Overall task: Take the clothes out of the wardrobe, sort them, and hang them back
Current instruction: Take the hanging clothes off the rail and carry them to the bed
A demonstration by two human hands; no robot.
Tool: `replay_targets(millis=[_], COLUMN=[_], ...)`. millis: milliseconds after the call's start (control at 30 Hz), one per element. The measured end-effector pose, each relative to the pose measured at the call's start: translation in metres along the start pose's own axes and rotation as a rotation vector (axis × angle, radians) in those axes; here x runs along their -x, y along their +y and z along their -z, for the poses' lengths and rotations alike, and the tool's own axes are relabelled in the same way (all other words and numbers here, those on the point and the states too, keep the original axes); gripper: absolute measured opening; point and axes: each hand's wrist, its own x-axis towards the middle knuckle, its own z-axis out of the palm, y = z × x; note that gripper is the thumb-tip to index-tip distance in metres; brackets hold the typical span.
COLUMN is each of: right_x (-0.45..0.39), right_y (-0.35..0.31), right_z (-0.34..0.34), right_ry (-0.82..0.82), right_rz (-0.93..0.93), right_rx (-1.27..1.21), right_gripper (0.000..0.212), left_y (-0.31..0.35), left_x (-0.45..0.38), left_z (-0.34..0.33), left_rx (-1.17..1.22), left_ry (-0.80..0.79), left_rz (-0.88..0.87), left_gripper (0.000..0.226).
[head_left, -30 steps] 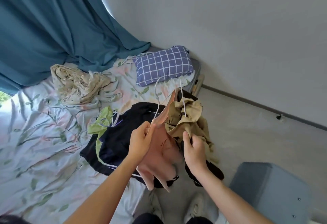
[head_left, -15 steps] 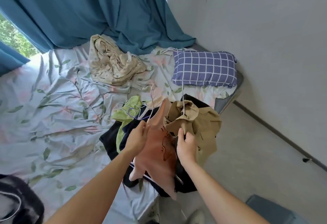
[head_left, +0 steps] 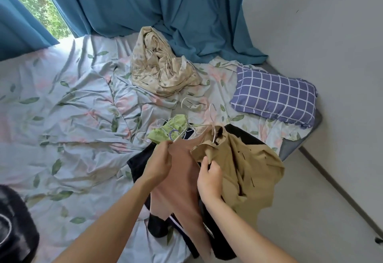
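My left hand (head_left: 160,162) grips the upper edge of a pink garment (head_left: 178,192) that hangs down over the bed's near edge. To its right, my right hand (head_left: 209,179) pinches the collar area of a khaki shirt (head_left: 248,165) on a white wire hanger (head_left: 213,121). Under both lies a pile of dark clothes (head_left: 141,165), and a lime-green garment (head_left: 165,132) with several thin hangers sits just beyond my left hand. A crumpled cream floral cloth (head_left: 159,69) lies further back on the bed.
The bed carries a pale blue leaf-print sheet (head_left: 62,117). A blue checked pillow (head_left: 273,94) lies at the right end by the grey wall. Teal curtains (head_left: 165,9) hang behind. Grey floor (head_left: 310,211) is on the right; a black object (head_left: 14,225) sits at bottom left.
The view has swung left and up, revealing more bed and the window. Both hands keep hold of the pink and khaki garments, which have shifted over the bed edge and spread lower.
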Motion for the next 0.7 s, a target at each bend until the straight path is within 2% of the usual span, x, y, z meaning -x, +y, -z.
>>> replay_targets(millis=[167, 233, 333, 400, 567, 700], right_x=[-0.019, -0.036, -0.054, -0.061, -0.048, -0.01], right_y=[-0.011, -0.006, -0.002, 0.0, 0.004, 0.017], right_z=[-0.044, -0.055, -0.061, -0.056, -0.007, 0.057], right_ry=[-0.099, -0.231, -0.519, -0.614, -0.528, -0.368], right_rz=[0.0, 0.026, 0.008, -0.002, 0.107, 0.198], right_rx=[-0.013, 0.017, 0.042, 0.098, 0.239, 0.306], right_gripper=[0.039, 0.035, 0.015, 0.014, 0.026, 0.026], left_y=[-0.034, -0.044, -0.054, -0.058, -0.041, 0.007], left_x=[-0.022, -0.019, 0.001, 0.013, 0.036, 0.052], left_z=[0.015, 0.017, 0.015, 0.013, 0.002, 0.005], left_rx=[-0.028, -0.063, -0.115, -0.121, -0.159, -0.25], left_ry=[0.034, 0.062, 0.081, 0.085, 0.074, 0.051], left_rz=[-0.062, -0.026, -0.017, -0.004, 0.002, -0.124], left_gripper=[0.04, 0.04, 0.033, 0.029, 0.022, 0.026])
